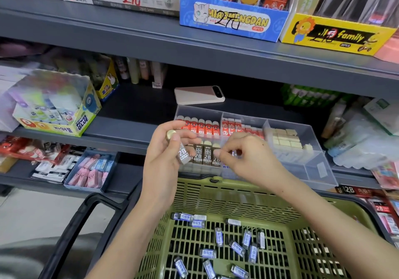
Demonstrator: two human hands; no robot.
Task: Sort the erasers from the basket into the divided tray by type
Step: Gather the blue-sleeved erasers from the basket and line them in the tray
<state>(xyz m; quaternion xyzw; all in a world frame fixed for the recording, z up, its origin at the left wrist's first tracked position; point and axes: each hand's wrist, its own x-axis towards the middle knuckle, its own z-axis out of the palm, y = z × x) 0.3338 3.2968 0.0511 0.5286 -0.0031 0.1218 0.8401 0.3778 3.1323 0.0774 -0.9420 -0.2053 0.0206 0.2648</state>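
Note:
A clear divided tray [313, 162] sits on the grey shelf, holding red-sleeved erasers [199, 126] at the back left, red-and-white ones [232, 126] beside them, cream blocks [285, 140] on the right and brown 2B erasers [207, 154] in front. My left hand [164, 157] grips a brown 2B eraser [182, 152] upright in front of the tray. My right hand [244, 155] hovers over the tray's front row with fingers curled, pinching something small I cannot identify. Below, the green basket [226, 196] holds several blue-sleeved erasers [235, 248].
A pink phone [198, 95] lies on the shelf behind the tray. A glue box [58, 108] stands at the left, a blue bin of pink erasers [90, 170] on the lower shelf, packets at the right. The basket's black handle [75, 231] hangs to the left.

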